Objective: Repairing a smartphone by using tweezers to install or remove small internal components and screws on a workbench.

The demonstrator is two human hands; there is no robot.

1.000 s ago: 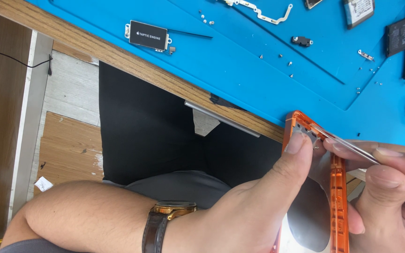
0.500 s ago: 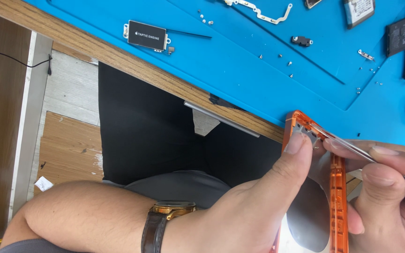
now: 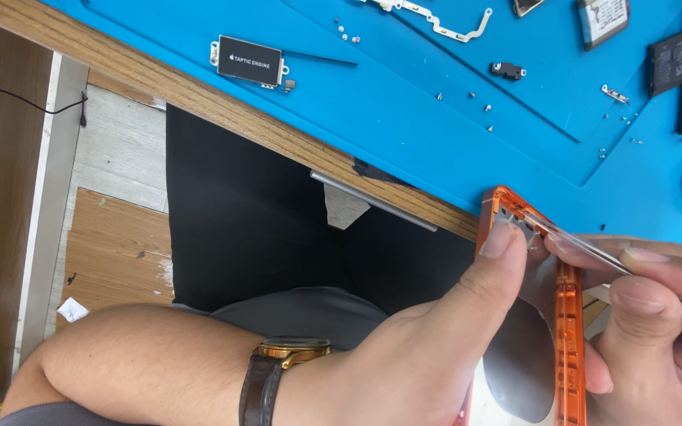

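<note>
At the far left of the blue work mat (image 3: pixel 404 118) lies a small black rectangular module (image 3: pixel 249 60), with loose screws (image 3: pixel 467 99) scattered further right. Near the bottom, a watch (image 3: pixel 278 371) circles the wrist of the left hand (image 3: pixel 428 355) — its thumb pressed against the top edge of the orange phone frame (image 3: pixel 566 315), which it grips at the mat's near edge. To the right, the right hand (image 3: pixel 657 331) pinches metal tweezers (image 3: pixel 593 256) between thumb and fingers — tips touching the frame's upper corner.
</note>
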